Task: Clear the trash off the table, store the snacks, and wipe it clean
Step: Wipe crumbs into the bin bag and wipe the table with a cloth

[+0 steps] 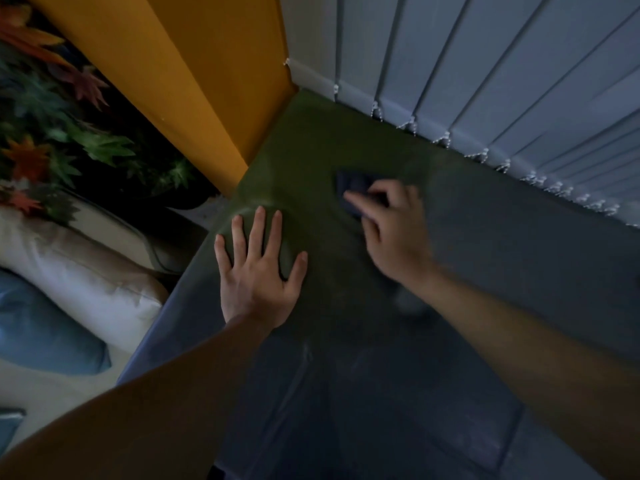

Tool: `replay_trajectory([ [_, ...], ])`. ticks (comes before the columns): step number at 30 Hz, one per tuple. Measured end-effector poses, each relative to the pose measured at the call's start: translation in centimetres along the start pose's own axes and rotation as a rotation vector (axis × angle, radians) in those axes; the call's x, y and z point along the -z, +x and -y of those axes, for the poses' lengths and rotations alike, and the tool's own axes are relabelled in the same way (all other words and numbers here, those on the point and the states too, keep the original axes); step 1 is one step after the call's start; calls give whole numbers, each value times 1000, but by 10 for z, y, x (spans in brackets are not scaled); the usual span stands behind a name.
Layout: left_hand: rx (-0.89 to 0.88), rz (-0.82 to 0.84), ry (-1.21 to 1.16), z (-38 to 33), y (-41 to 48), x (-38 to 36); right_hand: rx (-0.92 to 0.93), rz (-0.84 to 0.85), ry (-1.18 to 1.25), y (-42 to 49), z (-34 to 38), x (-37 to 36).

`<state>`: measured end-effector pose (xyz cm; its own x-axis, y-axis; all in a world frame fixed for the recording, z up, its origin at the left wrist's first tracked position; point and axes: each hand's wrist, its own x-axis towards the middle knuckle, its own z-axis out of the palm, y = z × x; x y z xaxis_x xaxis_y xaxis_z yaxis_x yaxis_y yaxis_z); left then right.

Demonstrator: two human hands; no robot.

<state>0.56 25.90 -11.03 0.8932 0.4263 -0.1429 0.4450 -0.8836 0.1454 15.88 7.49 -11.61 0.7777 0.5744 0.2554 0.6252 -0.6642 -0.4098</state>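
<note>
The table [381, 393] has a dark, glossy top that looks greenish toward its far corner. My left hand [259, 268] lies flat on it near the left edge, fingers spread, holding nothing. My right hand [391, 226] is blurred and presses a dark blue cloth [353, 185] onto the tabletop toward the far side; the fingers cover the cloth's near part. No trash or snacks show on the visible part of the table.
Grey vertical blinds [485, 81] with a bead chain run along the table's far right edge. An orange wall [194, 71] meets the far corner. Left of the table are leafy plants [69, 133], a white cushion [86, 271] and a blue cushion [41, 330].
</note>
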Motion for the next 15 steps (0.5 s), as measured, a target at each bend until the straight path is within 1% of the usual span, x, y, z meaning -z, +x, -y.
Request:
replay_trajectory([
  [2, 5, 3, -6, 0, 1, 1, 155, 77, -17, -8, -6, 4],
  [3, 6, 5, -12, -1, 2, 1, 158, 72, -45, -4, -13, 8],
  [4, 9, 2, -17, -1, 2, 2, 105, 37, -69, 1, -21, 11],
  [7, 16, -9, -46, -2, 2, 3, -221, -89, -55, 14, -28, 15],
  [8, 17, -11, -53, -1, 1, 3, -272, -98, -41, 12, -19, 13],
  [9, 18, -13, -58, -1, 1, 3, -266, -89, -36, 5, -7, 9],
  [10, 17, -15, -63, -1, 1, 3, -209, -61, -25, -6, 6, 5],
  [13, 12, -27, -79, 0, 0, 3, 110, 88, 23, -43, 29, 4],
  [14, 11, -31, -79, 0, -1, 3, 184, 127, 20, -48, 26, 6],
  [15, 9, -32, -78, 0, -2, 3, 208, 136, 7, -49, 21, 9],
])
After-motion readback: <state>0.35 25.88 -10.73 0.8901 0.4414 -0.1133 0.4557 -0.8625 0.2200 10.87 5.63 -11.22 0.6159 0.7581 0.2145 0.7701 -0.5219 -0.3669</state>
